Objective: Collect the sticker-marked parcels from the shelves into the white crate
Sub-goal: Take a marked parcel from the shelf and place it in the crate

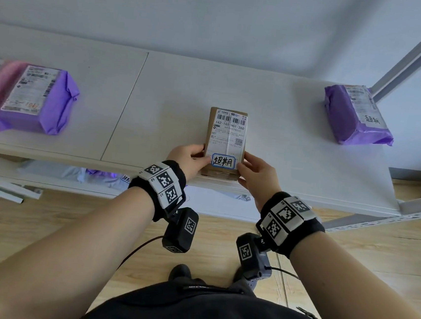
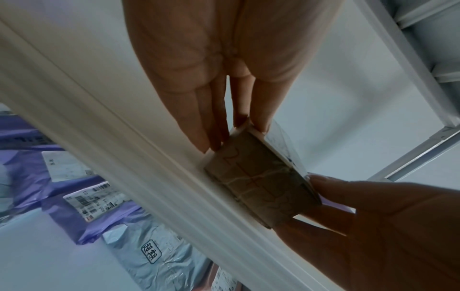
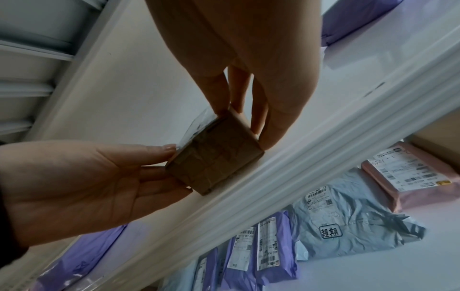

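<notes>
- Cardboard, brown and taped: the box lies flat at the front edge of the shelf, its near end just over the lip, shipping label up.
- On that label, at the near end, sits the sticker, blue-bordered with handwritten characters, so this one looks bound for the crate.
- No crate shows in any view.
- Left hand takes the box's left side, thumb on top beside the sticker, fingers straight along the side wall.
- Right hand mirrors it on the right side, thumb on the top edge, fingers against the wall; it is a two-sided pinch, not a wrap.
- Handling, as a judgement: small and stiff, with firm corners, so it should keep its shape under a squeeze and probably weighs little.
- Glossy tape crosses the near end, which may be slick; the bare cardboard sides are the better place to press.
- The label edge lifts slightly in the left wrist view, so pulling on paper risks a tear; better to hold the box body.
- One hand across the width would likely do once it is off the shelf.
- Elsewhere: a purple bag lies to the left and another purple bag to the right, well apart from the box.
- On the lower shelf, a grey bag also carries a sticker.
</notes>
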The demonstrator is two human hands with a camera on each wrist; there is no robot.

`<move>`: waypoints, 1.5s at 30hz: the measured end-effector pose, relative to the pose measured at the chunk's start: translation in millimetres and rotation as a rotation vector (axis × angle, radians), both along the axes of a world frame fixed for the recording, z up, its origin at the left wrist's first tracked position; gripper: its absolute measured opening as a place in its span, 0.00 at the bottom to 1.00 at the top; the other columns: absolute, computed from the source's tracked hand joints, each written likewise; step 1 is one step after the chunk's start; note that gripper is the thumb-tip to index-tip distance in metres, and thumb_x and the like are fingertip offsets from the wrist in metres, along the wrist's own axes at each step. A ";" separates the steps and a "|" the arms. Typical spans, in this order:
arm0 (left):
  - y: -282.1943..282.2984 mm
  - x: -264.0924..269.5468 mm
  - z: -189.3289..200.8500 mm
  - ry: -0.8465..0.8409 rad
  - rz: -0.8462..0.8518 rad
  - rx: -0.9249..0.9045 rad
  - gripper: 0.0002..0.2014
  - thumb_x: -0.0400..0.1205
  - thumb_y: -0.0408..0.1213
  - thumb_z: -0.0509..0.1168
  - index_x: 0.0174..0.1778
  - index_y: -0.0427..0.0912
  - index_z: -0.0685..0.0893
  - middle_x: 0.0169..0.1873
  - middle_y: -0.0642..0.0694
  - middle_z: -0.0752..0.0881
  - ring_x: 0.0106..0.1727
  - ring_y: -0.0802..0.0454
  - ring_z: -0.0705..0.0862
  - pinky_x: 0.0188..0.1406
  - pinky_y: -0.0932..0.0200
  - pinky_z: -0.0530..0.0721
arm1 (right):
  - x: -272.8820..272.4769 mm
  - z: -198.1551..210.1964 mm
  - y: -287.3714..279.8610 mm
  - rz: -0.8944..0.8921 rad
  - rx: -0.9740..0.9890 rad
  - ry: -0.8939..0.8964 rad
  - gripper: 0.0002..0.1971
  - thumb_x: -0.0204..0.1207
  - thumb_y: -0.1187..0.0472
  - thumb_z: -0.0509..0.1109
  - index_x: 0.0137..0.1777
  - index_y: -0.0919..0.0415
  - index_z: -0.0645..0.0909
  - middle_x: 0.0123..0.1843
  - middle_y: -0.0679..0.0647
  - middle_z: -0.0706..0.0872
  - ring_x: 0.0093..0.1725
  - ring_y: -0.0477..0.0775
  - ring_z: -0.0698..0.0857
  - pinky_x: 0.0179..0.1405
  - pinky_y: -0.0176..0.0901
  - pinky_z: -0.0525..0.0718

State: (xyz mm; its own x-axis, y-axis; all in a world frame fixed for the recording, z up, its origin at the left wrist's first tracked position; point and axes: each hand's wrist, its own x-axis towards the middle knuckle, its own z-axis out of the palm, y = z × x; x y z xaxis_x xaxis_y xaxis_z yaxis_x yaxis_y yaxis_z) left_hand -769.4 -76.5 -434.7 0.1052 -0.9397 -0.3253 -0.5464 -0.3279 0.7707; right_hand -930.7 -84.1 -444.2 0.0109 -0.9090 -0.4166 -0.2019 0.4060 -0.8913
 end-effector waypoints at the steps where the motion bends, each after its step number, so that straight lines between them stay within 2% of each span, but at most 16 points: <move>1: 2.4 4.8 1.4 0.011 0.006 -0.007 0.19 0.83 0.38 0.63 0.70 0.45 0.79 0.64 0.47 0.84 0.63 0.51 0.81 0.55 0.72 0.72 | 5.0 0.1 0.7 0.003 -0.002 -0.007 0.20 0.80 0.67 0.64 0.72 0.56 0.77 0.54 0.53 0.88 0.53 0.52 0.86 0.62 0.49 0.84; 4: 9.5 20.4 4.0 0.056 0.047 -0.028 0.20 0.82 0.38 0.64 0.72 0.46 0.77 0.65 0.47 0.83 0.64 0.48 0.82 0.67 0.57 0.77 | 20.8 2.4 2.9 -0.001 0.000 -0.047 0.22 0.80 0.66 0.64 0.73 0.54 0.75 0.54 0.52 0.89 0.56 0.59 0.87 0.59 0.51 0.85; 5: 11.9 25.8 5.0 0.069 0.065 -0.034 0.21 0.82 0.38 0.64 0.72 0.46 0.77 0.66 0.47 0.83 0.64 0.47 0.82 0.68 0.52 0.78 | 26.2 3.4 3.5 0.003 -0.004 -0.064 0.22 0.80 0.65 0.64 0.73 0.53 0.75 0.56 0.52 0.89 0.58 0.60 0.86 0.58 0.51 0.85; 7: 17.5 35.9 7.7 0.089 0.101 -0.058 0.21 0.82 0.37 0.64 0.72 0.47 0.77 0.65 0.47 0.83 0.64 0.48 0.82 0.67 0.48 0.79 | 36.8 5.3 5.1 0.027 -0.012 -0.104 0.22 0.80 0.66 0.64 0.74 0.51 0.74 0.58 0.53 0.88 0.59 0.56 0.86 0.58 0.49 0.85; 13: 40.6 60.6 16.8 0.137 0.294 -0.098 0.21 0.82 0.34 0.64 0.72 0.47 0.76 0.62 0.46 0.85 0.62 0.49 0.83 0.66 0.49 0.80 | 69.4 11.4 9.1 0.159 -0.072 -0.168 0.23 0.80 0.66 0.65 0.75 0.51 0.73 0.61 0.54 0.86 0.59 0.54 0.86 0.53 0.43 0.85; 19: 83.0 94.5 36.6 0.144 0.546 -0.116 0.23 0.81 0.30 0.65 0.73 0.44 0.76 0.62 0.41 0.85 0.63 0.45 0.83 0.68 0.47 0.79 | 122.3 20.8 16.0 0.370 -0.108 -0.239 0.23 0.81 0.66 0.65 0.74 0.50 0.73 0.59 0.55 0.86 0.59 0.55 0.85 0.56 0.44 0.86; 23: 125.3 126.7 46.5 0.100 0.717 -0.117 0.23 0.82 0.30 0.63 0.74 0.45 0.74 0.61 0.42 0.86 0.62 0.46 0.83 0.68 0.49 0.79 | 169.6 22.0 39.0 0.567 -0.126 -0.284 0.23 0.81 0.66 0.64 0.74 0.49 0.73 0.55 0.54 0.87 0.56 0.54 0.86 0.51 0.42 0.87; 26: 164.7 154.2 49.2 0.072 0.801 -0.119 0.22 0.81 0.34 0.64 0.73 0.50 0.76 0.59 0.44 0.87 0.62 0.44 0.84 0.66 0.44 0.79 | 210.7 25.7 63.6 0.684 -0.124 -0.306 0.24 0.81 0.67 0.63 0.76 0.52 0.72 0.56 0.56 0.87 0.55 0.55 0.86 0.48 0.37 0.86; 28: 189.0 175.9 49.9 0.066 0.864 -0.123 0.23 0.79 0.37 0.65 0.73 0.49 0.75 0.61 0.42 0.86 0.64 0.41 0.82 0.68 0.43 0.78 | 239.0 29.3 82.1 0.748 -0.098 -0.320 0.24 0.81 0.68 0.63 0.76 0.52 0.71 0.57 0.56 0.87 0.57 0.57 0.86 0.50 0.38 0.87; 30: 211.7 199.0 54.5 0.070 0.923 -0.144 0.23 0.81 0.35 0.63 0.73 0.48 0.75 0.62 0.40 0.85 0.65 0.42 0.81 0.68 0.49 0.78 | 270.9 33.1 100.9 0.808 -0.088 -0.340 0.24 0.81 0.68 0.63 0.76 0.51 0.72 0.55 0.54 0.86 0.59 0.58 0.86 0.52 0.40 0.87; 32: 235.5 227.4 54.0 0.097 0.974 -0.172 0.22 0.83 0.30 0.61 0.73 0.47 0.74 0.63 0.40 0.84 0.64 0.44 0.81 0.63 0.57 0.77 | 307.8 35.8 118.7 0.863 -0.122 -0.346 0.24 0.81 0.69 0.63 0.74 0.50 0.73 0.53 0.53 0.85 0.59 0.58 0.85 0.53 0.42 0.87; 36: 286.0 295.8 54.6 0.119 1.048 -0.233 0.23 0.83 0.29 0.60 0.75 0.47 0.73 0.61 0.43 0.84 0.59 0.51 0.81 0.62 0.59 0.76 | 396.8 35.3 162.2 0.945 -0.163 -0.359 0.23 0.81 0.67 0.61 0.74 0.48 0.74 0.55 0.47 0.87 0.54 0.53 0.85 0.55 0.49 0.87; 38: 311.2 335.5 61.1 0.108 1.090 -0.255 0.23 0.83 0.30 0.60 0.75 0.47 0.72 0.59 0.45 0.84 0.57 0.53 0.80 0.65 0.58 0.76 | 443.8 35.9 187.2 0.964 -0.154 -0.383 0.22 0.81 0.66 0.60 0.74 0.48 0.74 0.60 0.51 0.87 0.58 0.53 0.86 0.56 0.50 0.87; 40: 336.7 371.1 66.9 0.086 1.130 -0.252 0.22 0.83 0.32 0.60 0.75 0.48 0.72 0.58 0.47 0.84 0.58 0.53 0.80 0.68 0.56 0.76 | 484.8 39.3 211.5 0.977 -0.139 -0.397 0.22 0.82 0.66 0.61 0.73 0.50 0.74 0.60 0.50 0.87 0.58 0.51 0.86 0.57 0.50 0.86; 45: 380.2 458.6 73.4 0.057 1.208 -0.239 0.24 0.83 0.37 0.62 0.77 0.49 0.70 0.65 0.45 0.83 0.66 0.49 0.80 0.72 0.49 0.75 | 571.8 48.9 251.0 1.000 -0.111 -0.393 0.23 0.82 0.64 0.63 0.76 0.49 0.72 0.64 0.53 0.85 0.61 0.51 0.85 0.60 0.48 0.85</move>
State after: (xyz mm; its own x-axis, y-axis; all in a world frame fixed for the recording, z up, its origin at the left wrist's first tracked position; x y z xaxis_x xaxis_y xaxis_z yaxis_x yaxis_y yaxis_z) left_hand -310.8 303.6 -361.3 0.9392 -0.2855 -0.1908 0.0458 -0.4466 0.8936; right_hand -358.9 166.9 -395.3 0.8841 -0.4466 -0.1379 -0.0887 0.1293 -0.9876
